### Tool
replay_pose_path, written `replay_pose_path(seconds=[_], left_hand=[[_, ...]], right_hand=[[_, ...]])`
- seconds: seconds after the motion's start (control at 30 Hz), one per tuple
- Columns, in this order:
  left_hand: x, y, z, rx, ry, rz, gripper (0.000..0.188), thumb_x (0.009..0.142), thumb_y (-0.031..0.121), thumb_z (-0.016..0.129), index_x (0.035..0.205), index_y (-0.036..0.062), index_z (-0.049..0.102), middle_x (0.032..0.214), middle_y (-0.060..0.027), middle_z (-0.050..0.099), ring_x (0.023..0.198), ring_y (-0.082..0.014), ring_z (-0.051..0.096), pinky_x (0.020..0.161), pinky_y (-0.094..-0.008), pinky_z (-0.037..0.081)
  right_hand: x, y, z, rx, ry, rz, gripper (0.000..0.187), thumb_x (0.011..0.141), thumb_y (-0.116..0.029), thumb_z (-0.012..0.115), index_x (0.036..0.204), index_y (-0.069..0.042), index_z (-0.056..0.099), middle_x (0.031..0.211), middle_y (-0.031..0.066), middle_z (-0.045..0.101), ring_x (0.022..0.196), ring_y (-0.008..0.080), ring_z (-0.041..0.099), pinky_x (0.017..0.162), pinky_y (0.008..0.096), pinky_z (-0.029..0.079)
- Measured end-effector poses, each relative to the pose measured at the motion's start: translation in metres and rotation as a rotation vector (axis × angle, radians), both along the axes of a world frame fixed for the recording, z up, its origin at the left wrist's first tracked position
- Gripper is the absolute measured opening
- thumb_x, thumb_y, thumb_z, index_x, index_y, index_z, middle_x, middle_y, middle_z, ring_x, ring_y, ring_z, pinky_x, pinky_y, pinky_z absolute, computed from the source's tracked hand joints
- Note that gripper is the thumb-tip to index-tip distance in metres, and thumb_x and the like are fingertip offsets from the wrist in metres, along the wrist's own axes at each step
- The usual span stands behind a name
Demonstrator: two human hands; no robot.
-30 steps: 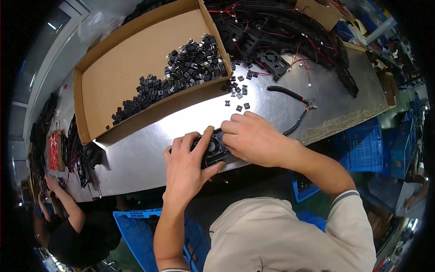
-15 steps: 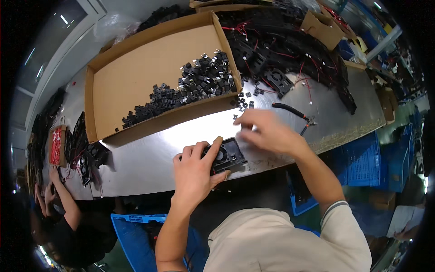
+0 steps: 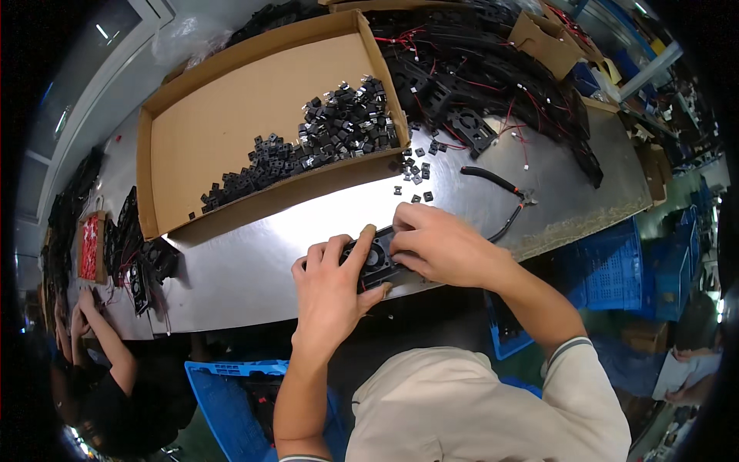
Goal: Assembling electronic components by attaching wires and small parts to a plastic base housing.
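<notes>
My left hand (image 3: 327, 289) grips a black fan housing (image 3: 377, 262) at the table's front edge, its thumb on the near side and fingers over the far side. My right hand (image 3: 450, 246) bears on the housing's right part, fingers bent together. Whatever lies under those fingertips is hidden. Just beyond the hand, several small black square parts (image 3: 416, 174) lie loose on the metal table (image 3: 246, 277). Cutting pliers (image 3: 526, 198) with black handles rest right of them, one handle partly behind my right hand.
A shallow cardboard box (image 3: 223, 100) at the back holds a heap of black parts (image 3: 339, 127). Black fan frames with red wires (image 3: 469, 127) are piled at the back right. Blue crates (image 3: 608, 269) stand below the table; another person's arm (image 3: 108, 339) is at the left.
My right hand has come left and nearer from beside the loose parts onto the housing. My left hand keeps its grip. The view has shifted slightly.
</notes>
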State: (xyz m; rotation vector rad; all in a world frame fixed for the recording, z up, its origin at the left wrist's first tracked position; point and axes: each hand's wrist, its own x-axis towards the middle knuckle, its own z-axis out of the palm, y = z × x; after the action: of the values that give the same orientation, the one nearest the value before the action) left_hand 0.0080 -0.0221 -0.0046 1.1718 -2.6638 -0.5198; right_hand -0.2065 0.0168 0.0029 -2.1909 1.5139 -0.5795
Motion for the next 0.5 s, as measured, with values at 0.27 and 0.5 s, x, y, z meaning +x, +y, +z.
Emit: replay_pose_path(seconds=[0.27, 0.5], left_hand=[[-0.003, 0.002, 0.006, 0.02, -0.049, 0.005, 0.081, 0.073, 0.03, 0.084, 0.146, 0.0228, 0.05, 0.121, -0.0107, 0.058, 0.115, -0.0322, 0.053, 0.101, -0.0488, 0.038], [0.0, 0.001, 0.003, 0.005, -0.039, -0.01, 0.081, 0.071, 0.031, 0.085, 0.145, 0.023, 0.051, 0.121, -0.0091, 0.058, 0.113, -0.031, 0.053, 0.098, -0.0498, 0.039]], right_hand=[[-0.019, -0.011, -0.017, -0.076, -0.123, -0.087, 0.016, 0.083, -0.01, 0.07, 0.096, -0.002, 0.068, 0.096, 0.0116, 0.059, 0.086, 0.031, 0.061, 0.075, 0.0407, 0.051], [-0.056, -0.061, -0.014, -0.127, 0.101, -0.088, 0.027, 0.084, -0.004, 0.067, 0.11, -0.009, 0.07, 0.104, 0.0099, 0.06, 0.097, 0.0307, 0.061, 0.084, 0.0396, 0.05]])
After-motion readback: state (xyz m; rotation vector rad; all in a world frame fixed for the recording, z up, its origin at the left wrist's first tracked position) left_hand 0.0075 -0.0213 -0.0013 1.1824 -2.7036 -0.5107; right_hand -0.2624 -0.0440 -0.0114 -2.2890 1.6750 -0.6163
